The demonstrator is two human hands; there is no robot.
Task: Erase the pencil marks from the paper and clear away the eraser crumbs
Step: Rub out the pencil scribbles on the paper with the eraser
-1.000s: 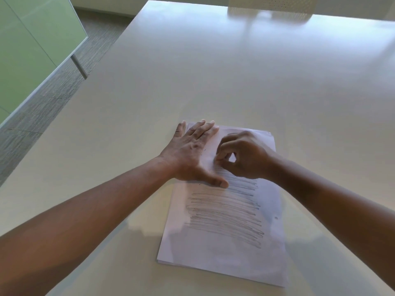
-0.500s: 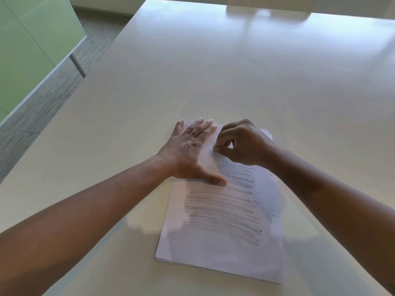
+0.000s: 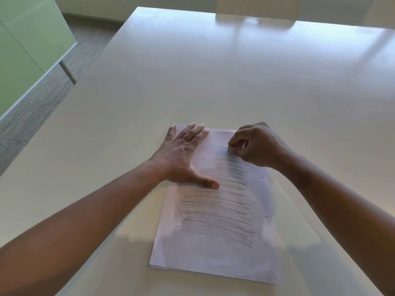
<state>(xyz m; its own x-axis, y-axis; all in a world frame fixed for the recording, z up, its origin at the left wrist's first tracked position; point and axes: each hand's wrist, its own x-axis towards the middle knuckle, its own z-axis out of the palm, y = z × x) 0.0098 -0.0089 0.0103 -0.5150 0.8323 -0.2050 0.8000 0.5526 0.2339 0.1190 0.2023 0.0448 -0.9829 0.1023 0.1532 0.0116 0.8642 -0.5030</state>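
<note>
Paper (image 3: 215, 210), a thin white stack scribbled with grey pencil lines (image 3: 215, 218), lies on the pale tabletop (image 3: 213, 77). One left hand (image 3: 181, 159) presses flat, fingers straight, on its far left corner. One right hand (image 3: 254, 146), curled, pinches something small at the topmost lines; what it holds is unclear.
</note>
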